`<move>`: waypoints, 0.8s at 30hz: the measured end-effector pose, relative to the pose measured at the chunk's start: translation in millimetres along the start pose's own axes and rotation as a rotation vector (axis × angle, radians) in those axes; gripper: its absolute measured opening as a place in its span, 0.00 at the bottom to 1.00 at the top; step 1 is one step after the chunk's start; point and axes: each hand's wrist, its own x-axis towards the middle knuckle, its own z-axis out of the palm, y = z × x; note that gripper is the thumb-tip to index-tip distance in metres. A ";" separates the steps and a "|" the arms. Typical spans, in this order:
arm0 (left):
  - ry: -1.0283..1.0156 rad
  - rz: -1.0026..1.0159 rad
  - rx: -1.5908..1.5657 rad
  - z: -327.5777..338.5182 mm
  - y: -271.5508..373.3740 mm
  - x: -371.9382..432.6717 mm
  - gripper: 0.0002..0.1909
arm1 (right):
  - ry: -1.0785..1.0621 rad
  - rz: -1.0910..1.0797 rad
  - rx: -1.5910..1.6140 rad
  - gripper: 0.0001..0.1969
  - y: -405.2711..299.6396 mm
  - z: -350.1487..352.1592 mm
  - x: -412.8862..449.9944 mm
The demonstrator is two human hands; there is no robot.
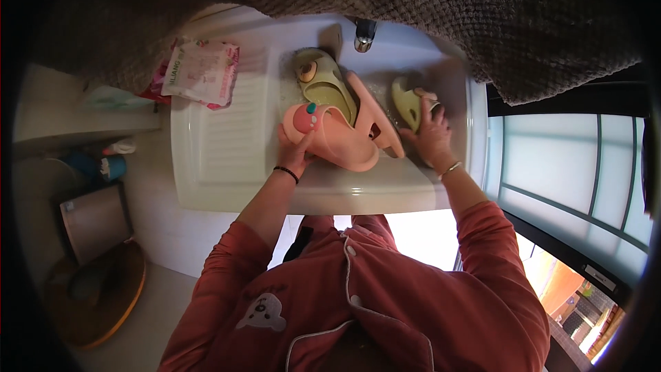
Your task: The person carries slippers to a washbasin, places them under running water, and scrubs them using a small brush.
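A pink slipper (341, 139) with a round fruit-like charm is in my left hand (297, 147), which holds it by the toe end over the sink. Behind it, a green slipper (330, 85) with an avocado-like charm lies in the basin. Another pink slipper (369, 113) leans on its side in the middle. At the basin's right, my right hand (434, 137) grips a second green slipper (408, 103), its fingers over the charm and its thumb at the near side. The palm hides part of that slipper. Soapy water shows around the shoes.
The white sink (330, 196) has a ribbed washboard (232, 124) on its left. A plastic packet (201, 72) sits at its back left corner. A faucet (364, 36) stands at the back, below a hanging brown textured towel (413, 5). A frosted-glass panel (552, 152) is at right.
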 end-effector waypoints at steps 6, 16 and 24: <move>0.044 -0.105 0.551 -15.9 9.5 4.3 0.58 | 0.208 -0.174 -0.147 0.32 6.5 68.5 11.0; -0.167 1.100 1.745 15.6 18.4 -20.9 0.29 | 0.260 -0.433 0.079 0.24 -14.4 11.1 -8.1; -0.116 1.004 1.599 23.5 13.8 -15.7 0.06 | -0.096 -0.194 0.317 0.29 -64.7 36.3 24.3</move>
